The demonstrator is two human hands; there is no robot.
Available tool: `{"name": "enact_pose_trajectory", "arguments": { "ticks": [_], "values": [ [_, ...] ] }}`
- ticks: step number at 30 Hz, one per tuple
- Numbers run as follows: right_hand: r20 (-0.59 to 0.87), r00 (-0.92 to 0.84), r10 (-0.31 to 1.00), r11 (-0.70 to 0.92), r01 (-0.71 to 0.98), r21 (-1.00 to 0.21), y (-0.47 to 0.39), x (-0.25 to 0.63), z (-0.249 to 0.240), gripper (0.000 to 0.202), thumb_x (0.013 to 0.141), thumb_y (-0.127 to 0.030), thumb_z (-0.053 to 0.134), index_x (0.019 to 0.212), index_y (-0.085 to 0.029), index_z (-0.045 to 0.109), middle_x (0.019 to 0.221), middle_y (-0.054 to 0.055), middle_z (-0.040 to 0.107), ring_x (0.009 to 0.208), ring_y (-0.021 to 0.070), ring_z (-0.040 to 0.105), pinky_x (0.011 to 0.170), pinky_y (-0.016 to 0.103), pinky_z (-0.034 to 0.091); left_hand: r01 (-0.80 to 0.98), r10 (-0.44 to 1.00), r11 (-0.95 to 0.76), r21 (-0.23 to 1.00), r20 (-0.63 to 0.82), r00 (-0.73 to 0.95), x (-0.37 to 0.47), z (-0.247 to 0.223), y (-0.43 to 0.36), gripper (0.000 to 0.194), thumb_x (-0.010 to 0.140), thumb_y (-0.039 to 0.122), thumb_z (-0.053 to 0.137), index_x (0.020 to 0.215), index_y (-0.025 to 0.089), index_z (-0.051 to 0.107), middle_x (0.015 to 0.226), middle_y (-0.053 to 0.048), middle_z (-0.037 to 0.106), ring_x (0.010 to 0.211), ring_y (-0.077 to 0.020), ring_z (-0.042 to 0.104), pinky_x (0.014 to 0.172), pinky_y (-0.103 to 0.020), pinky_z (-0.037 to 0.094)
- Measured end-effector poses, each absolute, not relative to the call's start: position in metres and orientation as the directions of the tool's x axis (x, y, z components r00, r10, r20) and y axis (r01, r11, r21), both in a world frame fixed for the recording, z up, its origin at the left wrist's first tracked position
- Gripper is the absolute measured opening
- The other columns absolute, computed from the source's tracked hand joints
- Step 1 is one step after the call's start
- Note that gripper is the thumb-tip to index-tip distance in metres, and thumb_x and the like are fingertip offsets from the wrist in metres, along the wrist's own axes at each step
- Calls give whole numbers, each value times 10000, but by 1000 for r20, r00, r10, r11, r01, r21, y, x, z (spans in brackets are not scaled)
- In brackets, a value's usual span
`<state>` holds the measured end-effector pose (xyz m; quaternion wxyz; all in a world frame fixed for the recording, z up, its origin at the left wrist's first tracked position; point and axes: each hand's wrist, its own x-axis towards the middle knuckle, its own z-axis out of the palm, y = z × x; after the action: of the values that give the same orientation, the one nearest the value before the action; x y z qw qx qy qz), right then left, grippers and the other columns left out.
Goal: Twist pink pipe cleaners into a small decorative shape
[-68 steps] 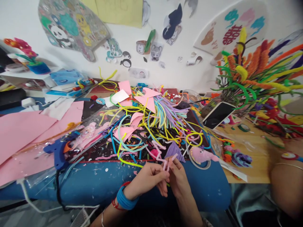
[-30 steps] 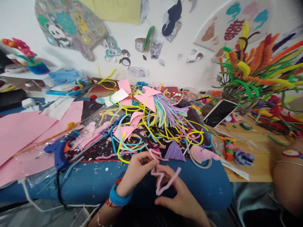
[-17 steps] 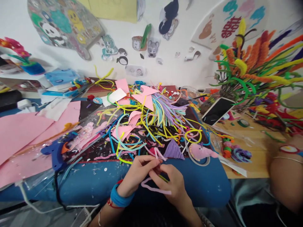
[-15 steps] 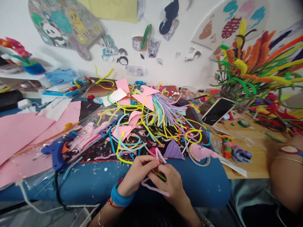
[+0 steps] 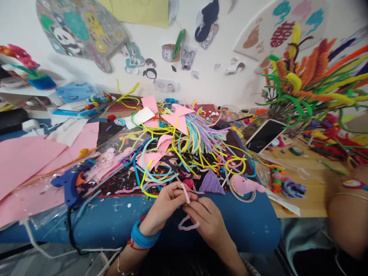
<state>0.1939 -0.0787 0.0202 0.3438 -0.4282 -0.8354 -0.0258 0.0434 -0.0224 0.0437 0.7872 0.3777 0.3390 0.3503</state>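
Observation:
Above the blue table edge, my left hand (image 5: 169, 201) and my right hand (image 5: 207, 220) meet with their fingertips together. Both are closed on a bent pale pink pipe cleaner (image 5: 188, 227). One end of it sticks up over the left fingers, and a loop hangs below the right fingers. What lies between the fingertips is mostly hidden. Just beyond the hands lie a purple wrapped triangle (image 5: 212, 181) and a dark pink piece (image 5: 189, 184). A pink figure (image 5: 243, 185) rests on a roll of tape to the right.
Pastel pipe cleaners (image 5: 198, 134) are heaped in the middle. A blue glue gun (image 5: 69, 186) and pink sheets (image 5: 25, 153) lie left. A phone (image 5: 266, 135) leans before a pipe-cleaner bouquet (image 5: 313, 76). Another person's arm (image 5: 349, 214) is at the right edge.
Both hands have shifted slightly, the left one a little left. The pale pink pipe cleaner has turned, and its lower part now curves into a smaller loop.

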Motion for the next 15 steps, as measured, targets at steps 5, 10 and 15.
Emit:
{"name": "enact_pose_trajectory", "arguments": {
  "ticks": [5, 10, 15],
  "values": [
    [544, -452, 707, 652, 715, -253, -83, 194, 20, 260, 877, -105, 512, 1118, -142, 604, 974, 91, 658, 898, 193, 568, 758, 331, 499, -262, 835, 461, 848, -315, 451, 40, 41, -25, 200, 760, 227, 667, 902, 115, 580, 771, -79, 714, 699, -135, 644, 684, -211, 457],
    [570, -473, 672, 661, 730, -174, -81, 188, 18, 202, 873, -109, 522, 1023, -146, 652, 797, 77, 661, 734, 176, 573, 617, 298, 477, -205, 836, 450, 869, -329, 438, 39, 45, -37, 323, 792, 258, 629, 1067, 112, 543, 822, -103, 730, 701, -154, 661, 711, -248, 488],
    [651, -438, 620, 707, 672, -221, -82, 187, 12, 140, 840, -72, 542, 884, -114, 668, 681, 81, 667, 613, 172, 556, 508, 285, 421, -145, 844, 420, 896, -326, 427, 34, 49, -51, 397, 827, 290, 586, 1172, 103, 525, 870, -110, 732, 802, -178, 667, 822, -296, 484]
  ]
}}
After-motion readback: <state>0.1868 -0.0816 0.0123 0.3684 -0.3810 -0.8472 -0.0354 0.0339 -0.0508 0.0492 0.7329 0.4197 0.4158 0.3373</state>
